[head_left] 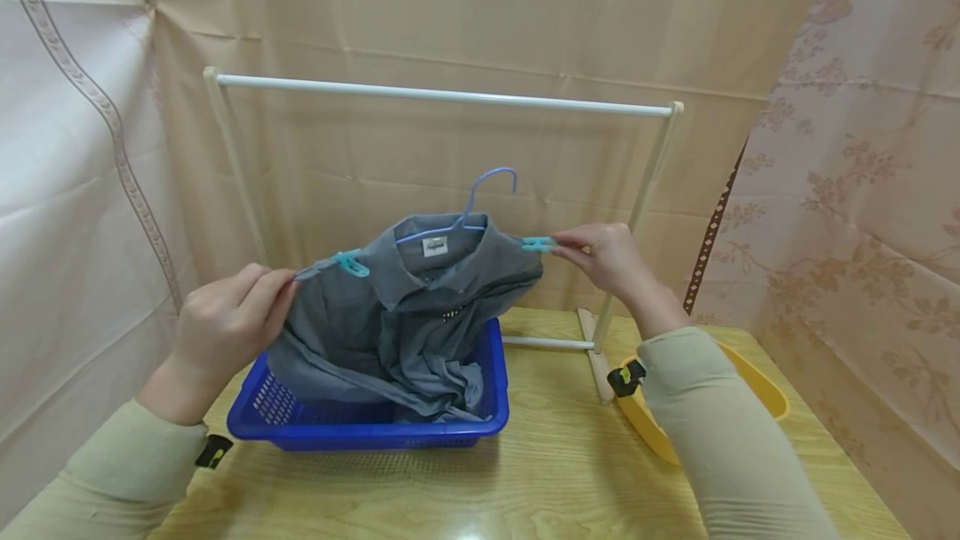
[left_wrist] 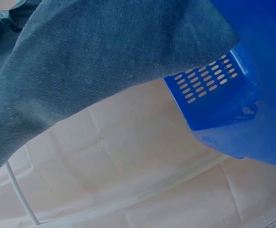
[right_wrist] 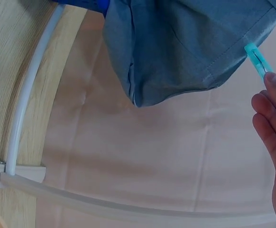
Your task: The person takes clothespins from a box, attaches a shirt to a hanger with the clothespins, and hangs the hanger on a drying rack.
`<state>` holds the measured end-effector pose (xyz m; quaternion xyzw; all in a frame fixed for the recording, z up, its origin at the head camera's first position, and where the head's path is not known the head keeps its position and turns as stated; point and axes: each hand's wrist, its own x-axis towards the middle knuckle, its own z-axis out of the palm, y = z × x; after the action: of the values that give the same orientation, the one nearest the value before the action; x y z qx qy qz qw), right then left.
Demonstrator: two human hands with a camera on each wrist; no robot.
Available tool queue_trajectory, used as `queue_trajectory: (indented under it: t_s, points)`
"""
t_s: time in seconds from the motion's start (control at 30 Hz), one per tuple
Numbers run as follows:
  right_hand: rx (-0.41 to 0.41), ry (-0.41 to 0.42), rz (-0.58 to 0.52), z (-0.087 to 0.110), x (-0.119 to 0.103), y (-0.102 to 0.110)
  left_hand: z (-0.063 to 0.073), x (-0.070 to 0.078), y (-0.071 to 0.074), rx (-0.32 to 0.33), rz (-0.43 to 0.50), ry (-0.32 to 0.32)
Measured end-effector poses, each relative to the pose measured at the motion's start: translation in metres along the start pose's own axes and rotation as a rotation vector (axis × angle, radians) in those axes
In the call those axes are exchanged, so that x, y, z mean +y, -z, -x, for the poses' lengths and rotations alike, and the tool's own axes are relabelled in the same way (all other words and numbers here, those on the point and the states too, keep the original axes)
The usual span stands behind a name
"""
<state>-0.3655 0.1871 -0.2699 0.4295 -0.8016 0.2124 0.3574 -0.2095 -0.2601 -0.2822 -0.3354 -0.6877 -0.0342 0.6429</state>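
A grey collared shirt [head_left: 360, 315] hangs on a blue hanger [head_left: 491, 172], its lower part bunched in the blue basket [head_left: 375, 437]. With thumb and fingers, my left hand [head_left: 228, 323] pinches the shirt's shoulder at the left. Just inward of those fingertips, a teal clothespin [head_left: 351, 263] is clipped on that shoulder. At the other shoulder my right hand [head_left: 603, 261] pinches a second teal clothespin [right_wrist: 257, 60], whose far end meets the shirt's edge in the right wrist view. The left wrist view shows shirt cloth [left_wrist: 119, 52] and the basket, with the left hand out of sight.
Behind the basket stands a rack with a white top bar [head_left: 450, 96] and a wooden foot [head_left: 596, 357]. A yellow container [head_left: 648, 427] sits at the right, partly behind my right sleeve. Cloth curtains [head_left: 420, 7] surround the wooden table [head_left: 540, 457].
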Motion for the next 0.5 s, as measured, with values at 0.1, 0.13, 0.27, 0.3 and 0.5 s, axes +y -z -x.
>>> queue_trajectory:
  t_s: [0.1,0.13,0.27,0.3,0.5]
  points:
    - [0.014,0.012,0.01,-0.002,-0.0011,-0.002,0.0,-0.0009,-0.0011,0.018,-0.004,-0.006]
    - [0.015,0.014,0.006,-0.0025,-0.0016,-0.0028,0.0,-0.0012,-0.0015,0.024,-0.005,-0.009]
    - [0.008,0.022,-0.022,-0.0046,-0.0041,-0.0062,-0.0001,-0.0016,-0.0018,0.031,-0.01,-0.007]
    - [0.007,0.021,-0.027,-0.0049,-0.0048,-0.0068,0.0,-0.0017,-0.0019,0.031,-0.009,-0.005]
    - [-0.008,-0.024,-0.044,-0.006,-0.0072,-0.0071,0.0028,-0.0046,-0.0004,-0.017,-0.005,0.009]
